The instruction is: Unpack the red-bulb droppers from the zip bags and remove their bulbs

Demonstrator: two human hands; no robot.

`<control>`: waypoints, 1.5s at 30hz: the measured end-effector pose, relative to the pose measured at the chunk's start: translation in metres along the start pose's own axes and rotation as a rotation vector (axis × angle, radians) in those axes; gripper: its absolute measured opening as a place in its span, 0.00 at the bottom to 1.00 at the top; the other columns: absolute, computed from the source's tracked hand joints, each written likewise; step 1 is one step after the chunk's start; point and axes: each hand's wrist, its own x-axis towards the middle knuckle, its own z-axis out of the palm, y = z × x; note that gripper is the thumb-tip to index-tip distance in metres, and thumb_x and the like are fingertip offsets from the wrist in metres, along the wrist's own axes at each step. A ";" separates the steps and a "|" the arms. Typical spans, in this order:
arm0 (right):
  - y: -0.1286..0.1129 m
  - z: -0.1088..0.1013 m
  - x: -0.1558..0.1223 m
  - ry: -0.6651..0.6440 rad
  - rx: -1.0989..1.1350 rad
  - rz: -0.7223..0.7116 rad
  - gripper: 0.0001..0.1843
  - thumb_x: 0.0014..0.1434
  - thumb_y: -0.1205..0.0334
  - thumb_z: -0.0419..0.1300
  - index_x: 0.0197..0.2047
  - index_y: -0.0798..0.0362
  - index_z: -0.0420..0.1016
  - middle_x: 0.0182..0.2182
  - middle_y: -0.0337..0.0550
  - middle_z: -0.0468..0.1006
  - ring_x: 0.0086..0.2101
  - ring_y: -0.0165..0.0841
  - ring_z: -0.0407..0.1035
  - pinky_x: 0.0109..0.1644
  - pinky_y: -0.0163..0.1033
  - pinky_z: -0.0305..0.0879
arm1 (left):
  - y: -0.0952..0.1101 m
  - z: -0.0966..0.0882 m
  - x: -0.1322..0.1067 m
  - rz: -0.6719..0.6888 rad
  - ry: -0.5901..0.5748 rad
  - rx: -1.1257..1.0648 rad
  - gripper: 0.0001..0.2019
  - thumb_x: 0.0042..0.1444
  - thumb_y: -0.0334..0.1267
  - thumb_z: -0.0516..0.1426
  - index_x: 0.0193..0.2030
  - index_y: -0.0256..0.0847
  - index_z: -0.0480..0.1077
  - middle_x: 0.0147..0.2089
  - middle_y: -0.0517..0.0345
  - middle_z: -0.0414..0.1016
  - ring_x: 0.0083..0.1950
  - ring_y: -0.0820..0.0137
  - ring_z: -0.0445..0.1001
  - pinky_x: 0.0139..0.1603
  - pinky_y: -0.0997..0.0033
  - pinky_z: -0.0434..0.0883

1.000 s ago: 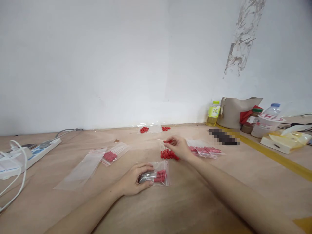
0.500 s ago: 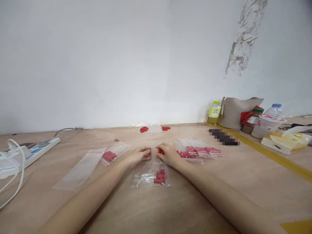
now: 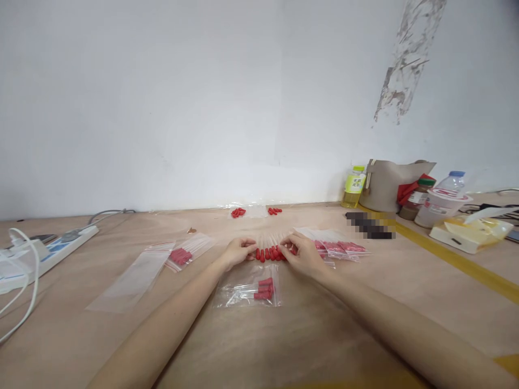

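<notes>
A row of small red-capped clear tubes [image 3: 270, 253] lies on the tan table between my hands. My left hand [image 3: 237, 252] pinches the left end of the row with curled fingers. My right hand [image 3: 302, 253] touches the right end, its fingertips on the tubes. Just in front of them lies a clear zip bag with a few red tubes [image 3: 253, 288]. Several filled zip bags [image 3: 338, 247] sit right of my right hand.
An empty zip bag [image 3: 132, 278] and a filled one [image 3: 188, 249] lie at left. A power strip with white cables [image 3: 38, 251] is at far left. Loose red caps [image 3: 255, 211] lie by the wall. Bottles, a grey bag [image 3: 389, 183] and containers crowd the back right.
My left hand let go of the near bag and moved up to the tubes. My hands then drew apart, and the red tubes now lie spread in a row between them.
</notes>
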 end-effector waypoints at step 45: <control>0.002 -0.034 -0.030 -0.507 0.817 0.417 0.16 0.40 0.58 0.67 0.31 0.56 0.68 0.24 0.36 0.73 0.26 0.26 0.68 0.30 0.31 0.62 | -0.006 -0.025 -0.105 0.618 -0.280 0.756 0.23 0.53 0.46 0.54 0.57 0.48 0.61 0.58 0.55 0.63 0.59 0.63 0.60 0.59 0.61 0.57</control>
